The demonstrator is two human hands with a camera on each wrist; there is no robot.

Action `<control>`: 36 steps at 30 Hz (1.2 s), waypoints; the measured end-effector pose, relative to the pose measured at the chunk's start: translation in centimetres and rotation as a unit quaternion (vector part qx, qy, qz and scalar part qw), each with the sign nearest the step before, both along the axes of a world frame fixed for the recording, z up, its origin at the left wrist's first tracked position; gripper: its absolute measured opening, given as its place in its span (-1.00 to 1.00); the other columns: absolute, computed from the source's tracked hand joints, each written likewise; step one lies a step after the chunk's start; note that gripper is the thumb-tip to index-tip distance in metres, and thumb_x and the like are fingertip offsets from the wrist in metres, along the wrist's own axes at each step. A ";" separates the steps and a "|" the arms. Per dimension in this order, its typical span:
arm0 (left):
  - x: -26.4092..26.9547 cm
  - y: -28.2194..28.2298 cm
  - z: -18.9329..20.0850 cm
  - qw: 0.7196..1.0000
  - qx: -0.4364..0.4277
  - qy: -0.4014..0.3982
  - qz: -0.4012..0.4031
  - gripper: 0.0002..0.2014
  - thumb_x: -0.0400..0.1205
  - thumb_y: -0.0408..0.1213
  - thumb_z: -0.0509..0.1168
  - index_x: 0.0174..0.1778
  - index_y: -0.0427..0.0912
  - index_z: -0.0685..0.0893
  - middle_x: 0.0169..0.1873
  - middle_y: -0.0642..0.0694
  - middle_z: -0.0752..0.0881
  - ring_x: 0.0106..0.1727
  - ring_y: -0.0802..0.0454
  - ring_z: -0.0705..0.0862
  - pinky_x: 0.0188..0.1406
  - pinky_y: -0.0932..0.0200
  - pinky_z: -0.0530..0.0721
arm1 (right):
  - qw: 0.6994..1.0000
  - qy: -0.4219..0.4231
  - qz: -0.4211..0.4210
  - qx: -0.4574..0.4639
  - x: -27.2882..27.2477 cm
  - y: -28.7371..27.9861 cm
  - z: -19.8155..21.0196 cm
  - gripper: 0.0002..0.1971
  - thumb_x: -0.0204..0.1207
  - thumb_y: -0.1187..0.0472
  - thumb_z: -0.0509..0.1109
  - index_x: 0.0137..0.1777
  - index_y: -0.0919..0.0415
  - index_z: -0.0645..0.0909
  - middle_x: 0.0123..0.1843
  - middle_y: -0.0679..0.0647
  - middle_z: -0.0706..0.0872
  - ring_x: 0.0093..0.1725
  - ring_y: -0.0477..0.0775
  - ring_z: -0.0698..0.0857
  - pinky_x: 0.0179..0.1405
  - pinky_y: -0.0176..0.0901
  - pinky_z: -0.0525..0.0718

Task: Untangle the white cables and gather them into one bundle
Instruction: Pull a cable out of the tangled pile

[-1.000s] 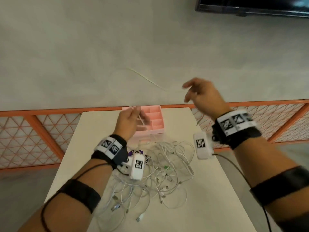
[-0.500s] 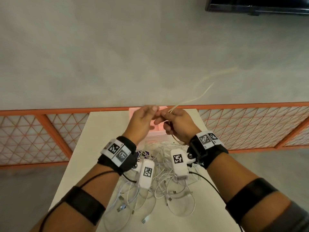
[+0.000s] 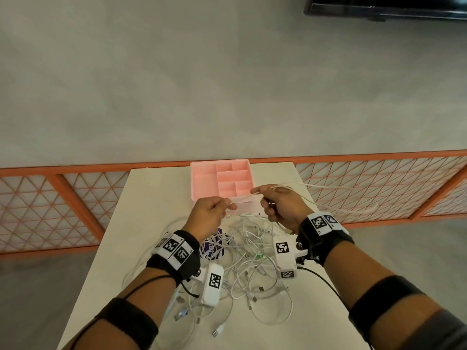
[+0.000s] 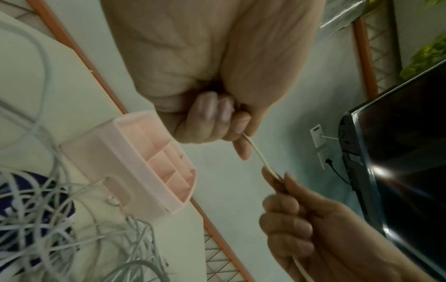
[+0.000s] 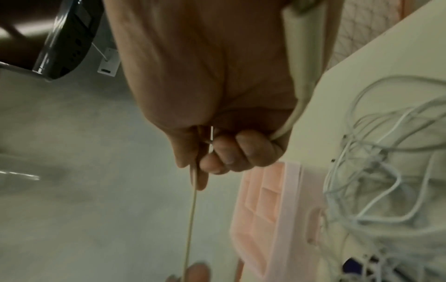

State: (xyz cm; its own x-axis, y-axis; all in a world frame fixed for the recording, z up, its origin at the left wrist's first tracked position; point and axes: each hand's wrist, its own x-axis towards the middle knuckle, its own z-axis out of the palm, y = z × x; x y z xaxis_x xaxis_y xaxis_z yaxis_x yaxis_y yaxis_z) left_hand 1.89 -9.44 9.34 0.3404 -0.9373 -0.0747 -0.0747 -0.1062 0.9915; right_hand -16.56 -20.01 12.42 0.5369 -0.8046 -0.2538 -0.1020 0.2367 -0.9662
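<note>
Head view: your left hand point(image 3: 209, 215) and right hand point(image 3: 280, 208) are raised over the worktop's point(image 3: 151, 198) far edge, stretching one white cable point(image 3: 246, 197) above the tangled pile point(image 3: 247, 258). Left wrist view: curled fingers point(image 4: 237, 122) pinch it. Right wrist view: fingers point(image 5: 241, 152) curl around it.

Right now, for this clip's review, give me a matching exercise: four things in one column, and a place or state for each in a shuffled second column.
Things:
1. pink tray
2. held cable
3. cable pile
4. screen

Places or states:
A. stretched between left hand and right hand
B. tangled on the table
C. at the table's far edge
D. on the floor, top right of the head view

Pairs: 1-C, 2-A, 3-B, 4-D
</note>
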 end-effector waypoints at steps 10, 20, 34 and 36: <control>6.5 1.0 -2.3 0.965 0.054 0.019 0.255 -0.75 0.75 -0.27 0.21 -0.08 -0.23 0.79 -0.50 -0.04 0.40 -0.56 0.01 0.29 -0.64 0.31 0.26 | 0.865 0.491 -0.102 -0.036 -15.6 -4.7 -8.2 -0.76 0.69 0.08 0.28 0.17 0.24 0.61 -0.03 0.18 0.68 0.00 0.23 0.68 0.03 0.00 0.64; 5.3 1.8 -1.2 0.988 0.036 -0.019 0.149 -0.75 0.76 -0.34 0.21 -0.06 -0.25 0.80 -0.48 -0.05 0.43 -0.59 0.10 0.27 -0.63 0.31 0.23 | 0.766 0.576 -0.286 -0.003 -24.9 -6.8 -7.6 -0.52 0.52 0.31 0.34 0.45 0.36 0.45 0.44 0.46 0.42 0.34 0.54 0.50 0.30 0.38 0.56; -2.6 -0.4 1.4 0.992 -0.053 -0.115 0.014 -0.86 0.63 -0.39 0.41 -0.03 -0.09 0.84 -0.23 0.08 0.78 -0.31 0.26 0.67 -0.26 0.36 0.60 | 0.922 0.204 0.192 -0.266 0.4 3.4 -1.3 -0.73 0.74 0.07 0.22 -0.08 0.16 0.67 -0.40 0.02 0.68 -0.46 -0.07 0.62 -0.32 -0.28 0.59; -1.9 0.0 2.4 0.994 -0.061 0.030 0.085 -0.89 0.59 -0.45 0.44 -0.01 -0.24 0.81 -0.27 -0.07 0.77 -0.39 0.13 0.62 -0.42 0.25 0.60 | 0.953 0.136 0.130 -0.237 1.2 3.5 -1.4 -0.67 0.76 0.07 0.19 -0.16 0.15 0.66 -0.52 -0.07 0.50 -0.58 -0.08 0.46 -0.51 -0.22 0.52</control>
